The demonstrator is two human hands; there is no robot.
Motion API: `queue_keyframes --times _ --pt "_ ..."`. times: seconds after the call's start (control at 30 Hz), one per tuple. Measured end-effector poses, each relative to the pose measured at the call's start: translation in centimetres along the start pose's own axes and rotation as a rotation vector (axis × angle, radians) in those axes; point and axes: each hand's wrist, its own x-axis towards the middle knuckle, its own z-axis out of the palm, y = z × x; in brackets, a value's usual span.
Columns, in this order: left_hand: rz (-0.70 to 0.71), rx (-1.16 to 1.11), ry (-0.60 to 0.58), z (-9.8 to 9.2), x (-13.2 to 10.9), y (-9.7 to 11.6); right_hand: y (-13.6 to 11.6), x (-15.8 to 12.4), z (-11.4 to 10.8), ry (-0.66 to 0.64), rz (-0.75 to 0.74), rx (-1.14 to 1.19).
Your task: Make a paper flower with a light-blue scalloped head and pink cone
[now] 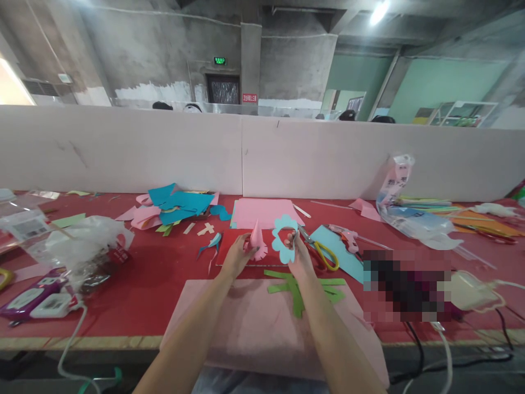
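Note:
A pink paper cone [257, 236] with a fringed lower edge stands point up in my left hand [239, 255], whose fingers close on its left side. My right hand [299, 253] grips a light blue scalloped paper ring [282, 253] with an opening in its middle. Cone and ring are side by side, slightly apart, above a red board [229, 256]. Green strips [296, 295] lie under my right forearm on a pink sheet [241, 323]. Yellow-handled scissors [327, 256] rest just right of my right hand.
Pink sheets [262, 210] lie behind my hands, blue scraps [184, 203] at back left. A pink glue gun [346, 238] sits on light blue paper at right. A plastic bag [84, 241] is at left, cables at right. A white partition [164, 153] bounds the table.

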Motion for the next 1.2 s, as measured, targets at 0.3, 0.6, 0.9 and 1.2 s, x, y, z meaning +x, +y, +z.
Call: queue_keyframes --times 0.3,0.6,0.9,1.2 --pt "-0.042 -0.013 -0.003 0.3 0.1 -0.4 0.2 0.0 0.0 0.138 0.019 0.138" --pt "-0.054 0.050 -0.077 0.1 -0.1 0.1 0.3 -0.1 -0.6 0.347 -0.146 0.063" --pt "-0.049 0.135 -0.098 0.1 -0.1 0.2 -0.1 -0.3 -0.4 0.260 -0.080 0.064" --pt "0.045 0.136 0.041 -0.1 0.0 0.6 -0.1 0.2 -0.8 0.121 -0.040 0.178"
